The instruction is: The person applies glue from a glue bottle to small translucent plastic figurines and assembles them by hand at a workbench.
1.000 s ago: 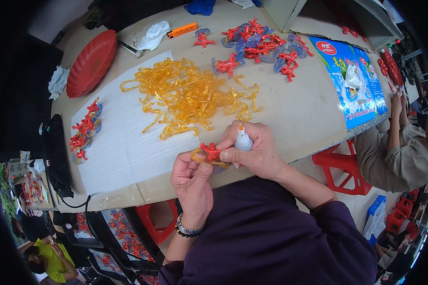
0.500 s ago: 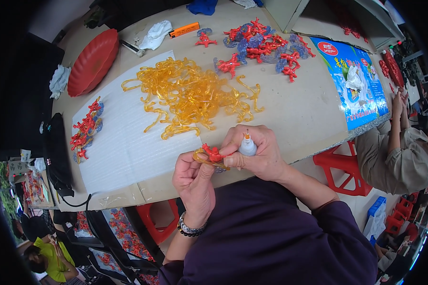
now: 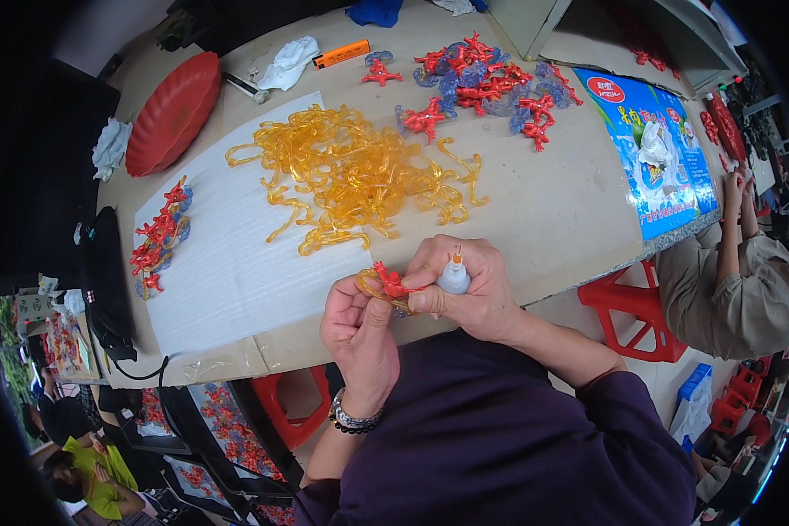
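Observation:
In front of my chest, a small red plastic figure [image 3: 393, 282] is pinched between both hands, with a curved yellow translucent piece [image 3: 367, 282] against it. My left hand [image 3: 361, 337] is closed on the yellow piece at its left side. Thumb and finger of my right hand [image 3: 472, 294] grip the figure's right side. A small white bottle with a thin orange-based tip [image 3: 453, 275] is also tucked in the right hand, tip upward. Just beyond my hands lies a heap of yellow translucent curly pieces [image 3: 351, 175], partly on a white foam sheet [image 3: 228, 298].
Red figures with bluish clear parts [image 3: 482, 79] are piled at the far side; more form a row [image 3: 160, 237] on the left. A red scalloped tray [image 3: 174, 114], a crumpled white cloth [image 3: 289, 63] and an orange box [image 3: 341, 54] lie farther back. Another person [image 3: 723, 280] sits at right.
Both hands keep the same grip on the figure and yellow piece. The right hand and bottle have shifted very slightly left and down.

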